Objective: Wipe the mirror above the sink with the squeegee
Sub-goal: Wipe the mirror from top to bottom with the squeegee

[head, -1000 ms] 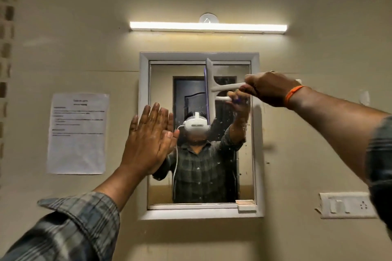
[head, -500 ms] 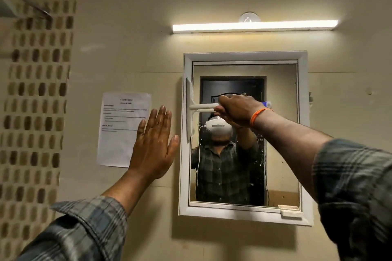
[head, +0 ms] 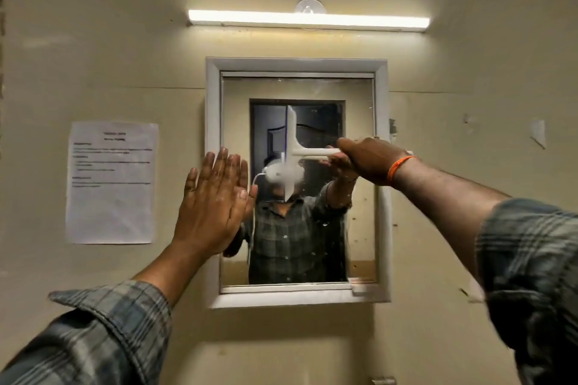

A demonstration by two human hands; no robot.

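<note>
Squeegee (head: 294, 151): looking like smooth white plastic, matt. Mirror (head: 356, 109): glossy glass, showing specks and droplets; frame (head: 213, 122) appearing white, smooth, painted. Wall (head: 125, 40): matt, beige, scuffed. Notice (head: 111, 183): plain matt paper. Sleeve (head: 103, 337): woven plaid cloth. Wristband (head: 398, 167): orange, possibly thread.

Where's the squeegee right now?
In the head view, the squeegee is near the middle of the mirror, blade upright, its handle held by the right hand; the open left hand is at the mirror's left edge.
</note>
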